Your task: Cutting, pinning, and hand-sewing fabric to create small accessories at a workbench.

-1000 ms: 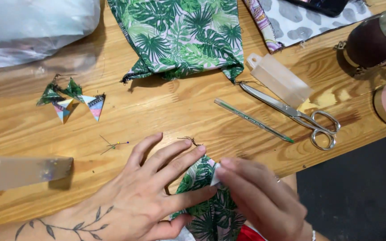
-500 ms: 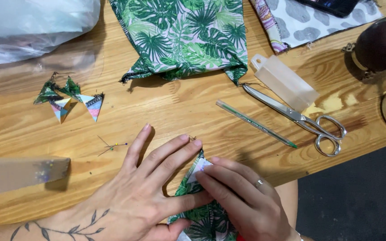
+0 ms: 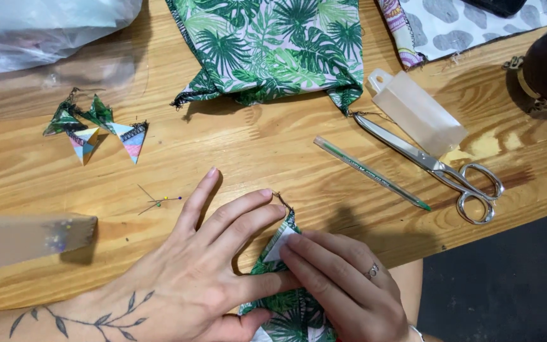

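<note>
At the far left lies a clear plastic pin box (image 3: 30,239), then four small folded fabric triangles (image 3: 96,130) and two loose pins (image 3: 158,202) on the wooden table (image 3: 235,158). The left hand (image 3: 204,285) lies flat, fingers spread, pressing the leaf-print fabric piece (image 3: 283,253) at the table's near edge. The right hand (image 3: 343,288) has its fingers together, fingertips on the white fold at the tip. To crease well, I'd judge the left should pin the cloth firmly while the right presses along the fold, edges matched. Further right lie a green pen (image 3: 371,172) and scissors (image 3: 438,168).
</note>
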